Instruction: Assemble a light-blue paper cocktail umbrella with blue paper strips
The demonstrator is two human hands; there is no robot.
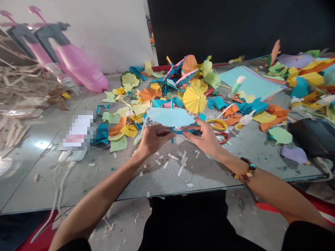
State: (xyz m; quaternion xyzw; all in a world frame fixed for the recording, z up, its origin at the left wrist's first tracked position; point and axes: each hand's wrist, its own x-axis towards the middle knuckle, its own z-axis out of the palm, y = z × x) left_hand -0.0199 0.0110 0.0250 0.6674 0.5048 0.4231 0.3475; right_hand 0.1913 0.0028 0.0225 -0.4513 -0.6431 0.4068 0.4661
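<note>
Two hands are raised over the front half of the bench (34,181), and right between them a blue paper strip (178,132) is being pinched! Its left end is gripped between thumb and fingers of the left hand (157,137), its right part by thumb and fingers of the right hand (206,137), whose wrist is ringed by a beaded bracelet (244,170). Just beyond the strip, a light-blue scalloped paper (170,116) is crossed by a blue paper stick (172,141); its right tip is met by the right forefinger, though whether it is firmly gripped cannot be told. Below, towards the front edge, the bench is sprinkled with white paper scraps (181,169). Beside the right hand, a yellow scissor handle (216,120) and a red scissor handle (227,136) are seen. Behind, a yellow pleated paper disc (195,99) is set among coloured cut-outs, and towards the back edge, right of centre, coloured sheets (251,80) are stacked. At the back left corner, pink spray bottles (81,64) are stood!
</note>
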